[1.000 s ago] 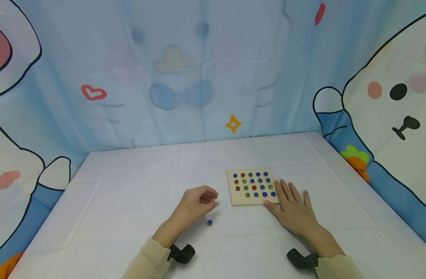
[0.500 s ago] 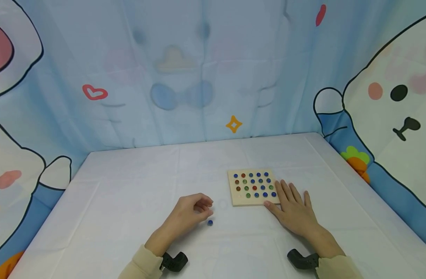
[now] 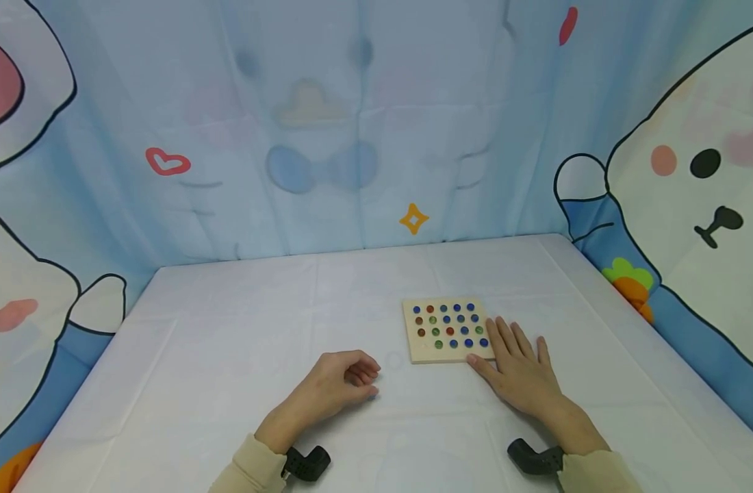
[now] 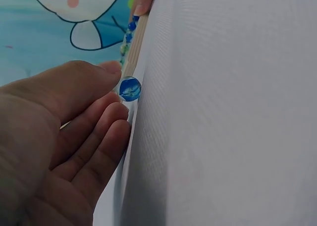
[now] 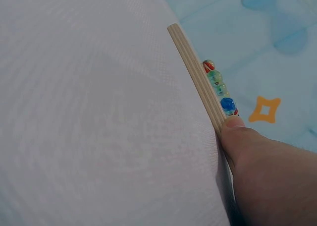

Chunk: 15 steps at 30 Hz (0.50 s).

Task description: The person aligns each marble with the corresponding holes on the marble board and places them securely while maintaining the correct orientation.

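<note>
A blue glass marble (image 4: 130,89) lies on the white cloth at the tips of my left hand (image 3: 333,383). The thumb and fingers are bent and stand apart, with a gap between thumb and index fingertip. In the head view the thumb covers nearly all of the marble. To the right is a square wooden board (image 3: 417,353) bearing rows of blue, green and red marbles. No marble sits at its front-left corner. My right hand (image 3: 524,376) lies with straight fingers along the board's right edge, its thumb (image 5: 236,122) resting on the front corner.
The table (image 3: 259,308) is covered by a white cloth with light creases. A blue curtain (image 3: 315,226) with cartoon prints hangs along its far side. Both wrists carry a black camera mount (image 3: 307,463) close to the cloth.
My left hand first drew back to the left, then lowered toward the marble, whose outline is now mostly behind the thumb. The right hand and the board have stayed in place.
</note>
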Tool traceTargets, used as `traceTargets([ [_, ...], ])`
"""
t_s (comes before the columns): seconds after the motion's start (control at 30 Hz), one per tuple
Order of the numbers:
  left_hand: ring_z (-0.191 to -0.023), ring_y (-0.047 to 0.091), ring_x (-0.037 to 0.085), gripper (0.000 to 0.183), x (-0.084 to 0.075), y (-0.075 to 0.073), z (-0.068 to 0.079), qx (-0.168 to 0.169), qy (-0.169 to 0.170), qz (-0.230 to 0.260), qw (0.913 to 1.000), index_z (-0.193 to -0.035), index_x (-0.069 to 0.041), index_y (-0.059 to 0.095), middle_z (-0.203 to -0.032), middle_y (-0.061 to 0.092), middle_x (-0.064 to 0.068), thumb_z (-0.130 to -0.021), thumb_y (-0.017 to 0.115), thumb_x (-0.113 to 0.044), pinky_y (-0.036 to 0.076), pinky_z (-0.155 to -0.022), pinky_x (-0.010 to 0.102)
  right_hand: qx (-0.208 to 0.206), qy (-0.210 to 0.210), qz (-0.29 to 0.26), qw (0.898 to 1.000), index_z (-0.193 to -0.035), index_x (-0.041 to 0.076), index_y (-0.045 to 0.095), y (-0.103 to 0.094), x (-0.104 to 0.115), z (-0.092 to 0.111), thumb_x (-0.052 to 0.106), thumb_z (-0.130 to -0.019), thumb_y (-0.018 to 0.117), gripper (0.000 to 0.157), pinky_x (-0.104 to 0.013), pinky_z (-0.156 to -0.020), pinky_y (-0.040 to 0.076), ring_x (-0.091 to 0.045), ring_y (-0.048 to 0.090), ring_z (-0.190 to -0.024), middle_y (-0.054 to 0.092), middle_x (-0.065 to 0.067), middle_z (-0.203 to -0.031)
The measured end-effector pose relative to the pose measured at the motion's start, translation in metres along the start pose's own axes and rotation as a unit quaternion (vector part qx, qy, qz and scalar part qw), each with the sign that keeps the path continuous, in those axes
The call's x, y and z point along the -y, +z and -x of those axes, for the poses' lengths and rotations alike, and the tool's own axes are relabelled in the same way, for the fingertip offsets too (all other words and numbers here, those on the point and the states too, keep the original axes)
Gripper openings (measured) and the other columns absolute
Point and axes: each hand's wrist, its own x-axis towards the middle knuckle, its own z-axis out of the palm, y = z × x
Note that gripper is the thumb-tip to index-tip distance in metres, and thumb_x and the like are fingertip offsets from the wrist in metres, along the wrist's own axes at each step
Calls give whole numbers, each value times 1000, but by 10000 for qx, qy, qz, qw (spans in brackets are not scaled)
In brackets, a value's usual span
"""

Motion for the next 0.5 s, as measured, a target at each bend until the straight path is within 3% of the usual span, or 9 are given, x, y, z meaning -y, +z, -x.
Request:
traceTargets([
  [0.5,-80,62,1,18,2,0,0,210,120,-138,9996,-101,-11,70,-91,70,-4,-85,78,-9,54,-75,19,-12,-38,-71,10000,-157,0,16,-1,1,1,64,-97,44,92,-74,-113,-5,-50,8,-149,13,-27,-162],
])
